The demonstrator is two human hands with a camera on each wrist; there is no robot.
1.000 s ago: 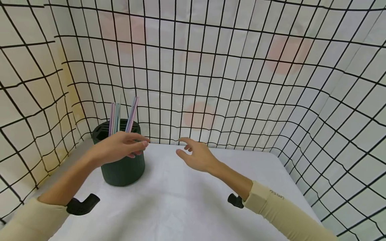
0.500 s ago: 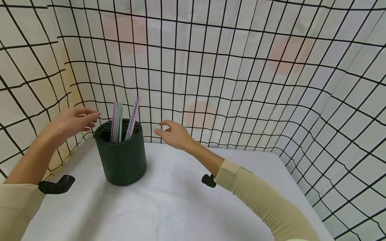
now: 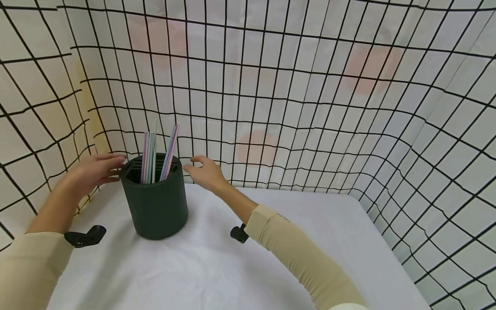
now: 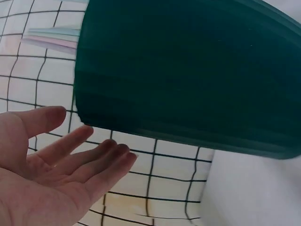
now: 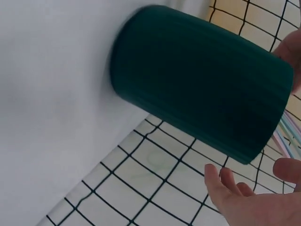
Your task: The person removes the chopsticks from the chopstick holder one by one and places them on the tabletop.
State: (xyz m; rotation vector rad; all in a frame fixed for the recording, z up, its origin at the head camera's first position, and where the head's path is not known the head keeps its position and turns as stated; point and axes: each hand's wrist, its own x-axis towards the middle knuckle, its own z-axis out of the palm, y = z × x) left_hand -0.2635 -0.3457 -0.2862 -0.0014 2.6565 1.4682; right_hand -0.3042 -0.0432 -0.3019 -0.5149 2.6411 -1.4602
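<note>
A dark green round pen holder [image 3: 156, 211] stands upright on the white-covered table, its top divided into slots. Several thin pastel sticks [image 3: 149, 159] in pink, blue and mint poke out of it in two bunches. My left hand [image 3: 97, 168] is at the holder's left rim, fingers extended. On the other side, my right hand [image 3: 206, 173] has its fingertips right at the right rim, thumb and fingers spread. In the left wrist view the left hand [image 4: 70, 169] is palm up beside the holder's wall; the right wrist view shows the right hand [image 5: 254, 197] similarly relaxed.
Black wire grid [image 3: 271, 86] lines the back and both sides, with white sheeting behind it. The white tabletop [image 3: 310, 241] extends to the right of the holder. A black wrist device [image 3: 86, 236] is at each cuff.
My left hand has swung from in front of the holder to its left side. The right hand has moved left toward the right rim. The holder stays in place.
</note>
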